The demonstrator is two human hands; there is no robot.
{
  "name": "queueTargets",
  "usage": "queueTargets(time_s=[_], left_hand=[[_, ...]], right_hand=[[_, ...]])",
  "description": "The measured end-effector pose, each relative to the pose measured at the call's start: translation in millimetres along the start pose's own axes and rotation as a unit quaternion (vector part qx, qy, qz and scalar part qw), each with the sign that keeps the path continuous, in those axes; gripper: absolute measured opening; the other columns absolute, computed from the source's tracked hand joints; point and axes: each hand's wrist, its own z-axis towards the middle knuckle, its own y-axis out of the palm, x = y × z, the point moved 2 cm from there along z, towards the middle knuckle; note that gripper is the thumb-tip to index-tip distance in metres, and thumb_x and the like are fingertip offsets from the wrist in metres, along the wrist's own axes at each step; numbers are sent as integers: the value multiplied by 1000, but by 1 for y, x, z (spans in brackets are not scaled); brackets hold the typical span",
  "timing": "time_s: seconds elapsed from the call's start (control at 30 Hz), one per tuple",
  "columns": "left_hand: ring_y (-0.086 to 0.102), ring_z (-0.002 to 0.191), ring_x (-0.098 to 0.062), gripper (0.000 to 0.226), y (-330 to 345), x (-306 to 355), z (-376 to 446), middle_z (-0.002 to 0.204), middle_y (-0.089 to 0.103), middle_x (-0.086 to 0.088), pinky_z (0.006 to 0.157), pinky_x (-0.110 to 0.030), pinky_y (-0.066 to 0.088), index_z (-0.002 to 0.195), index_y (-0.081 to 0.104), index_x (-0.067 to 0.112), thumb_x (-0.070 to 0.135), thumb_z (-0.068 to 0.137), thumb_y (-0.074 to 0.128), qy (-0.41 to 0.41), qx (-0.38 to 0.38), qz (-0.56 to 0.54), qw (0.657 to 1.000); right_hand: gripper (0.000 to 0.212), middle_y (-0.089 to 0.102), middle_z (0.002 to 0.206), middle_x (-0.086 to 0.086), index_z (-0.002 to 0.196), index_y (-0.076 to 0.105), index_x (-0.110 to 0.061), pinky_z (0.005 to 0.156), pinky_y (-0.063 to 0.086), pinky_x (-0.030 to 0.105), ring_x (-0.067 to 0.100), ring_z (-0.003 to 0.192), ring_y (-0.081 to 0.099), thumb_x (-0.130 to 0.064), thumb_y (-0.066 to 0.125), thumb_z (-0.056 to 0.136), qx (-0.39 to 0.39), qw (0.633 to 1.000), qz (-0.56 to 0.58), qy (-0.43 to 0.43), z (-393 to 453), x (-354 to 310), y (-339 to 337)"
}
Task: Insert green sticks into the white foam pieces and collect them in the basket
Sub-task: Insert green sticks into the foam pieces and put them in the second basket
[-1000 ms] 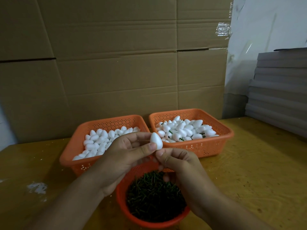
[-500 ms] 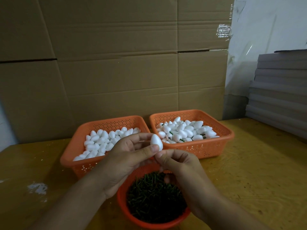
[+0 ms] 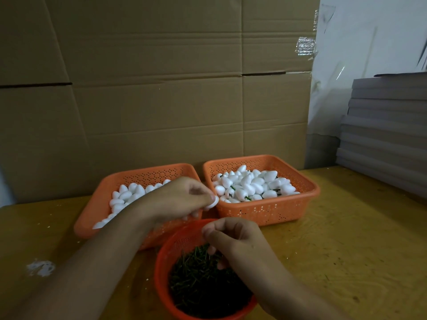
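Hands part: foam piece heads for the collecting basket.
The left hand (image 3: 182, 197) now carries the pinched white foam piece (image 3: 213, 202) toward the right basket (image 3: 263, 211); the right hand (image 3: 233, 239), fingers curled, drops to the round stick basket (image 3: 166, 257), contents unclear.

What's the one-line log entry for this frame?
left hand: pinches foam piece | right hand: over stick bowl, grip unclear | right basket: stemmed pieces

White foam pieces (image 3: 250, 183) fill two perforated orange baskets (image 3: 265, 210); dark green sticks (image 3: 203, 280) fill a round orange-red basket (image 3: 161, 269).
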Motion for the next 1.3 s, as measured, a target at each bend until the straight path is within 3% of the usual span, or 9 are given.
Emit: queueTargets(time_s=[0.27,0.37,0.43,0.57,0.7,0.83,1.0,1.17,1.3], left_hand=[[65,68,-12,24,17,23,67,92,70,1,66,-28,54,109,66,22,19,86,73,11,73,-5,997],[66,68,-15,6,17,13,71,90,74,-5,61,-27,53,92,68,24,19,90,66,10,93,-24,995],[65,64,-16,15,7,-3,70,84,76,-7,57,-25,50,81,70,23,16,91,61,12,121,-10,993],[66,94,-14,15,-30,-48,56,103,74,5,77,-28,51,81,71,29,25,93,63,-43,159,129,978],[44,130,-29,38,-56,-94,37,141,51,-5,111,-42,36,117,64,32,56,86,61,-203,70,324,921],[33,129,-27,54,-63,-104,32,144,29,-5,112,-42,34,135,55,28,59,91,58,-219,-31,403,888],[17,145,-32,50,-57,-100,35,159,20,1,119,-57,17,135,51,54,72,88,47,-170,-72,402,897],[2,154,-30,84,-49,-94,36,166,4,19,119,-62,1,142,32,64,92,63,28,-137,-76,314,936],[-7,155,-21,67,-43,-84,40,166,-8,21,121,-57,0,144,34,58,65,78,43,-128,-74,229,962]], right_hand=[[15,63,63,-5,80,73,-20,55,48,20,5,60,58,-19,66,93,6,1000,-11,-10,2,3,0],[14,63,64,-6,80,73,-20,57,48,21,7,61,59,-20,66,93,4,1000,-12,-13,1,3,-2],[14,63,64,-5,81,73,-21,57,49,23,8,59,58,-21,66,93,3,1000,-15,-12,1,3,-2],[14,63,63,-6,83,74,-21,58,50,24,7,57,57,-23,65,94,-8,999,-43,-14,0,2,-2],[14,65,63,-6,83,74,-21,60,52,27,7,58,59,-24,66,93,-7,998,-61,-27,0,1,-2],[13,66,65,-7,85,75,-19,61,52,25,7,60,60,-22,65,94,-8,997,-65,-32,0,0,-4],[13,65,65,-4,86,75,-18,60,51,26,9,59,59,-21,65,94,-7,997,-65,-31,-1,-1,-3],[14,65,65,-3,84,75,-20,61,51,26,9,60,59,-22,65,94,-10,998,-53,-32,0,-1,-5],[14,65,65,-3,83,75,-23,62,52,30,10,60,60,-23,65,93,-8,998,-55,-34,0,0,-6]])
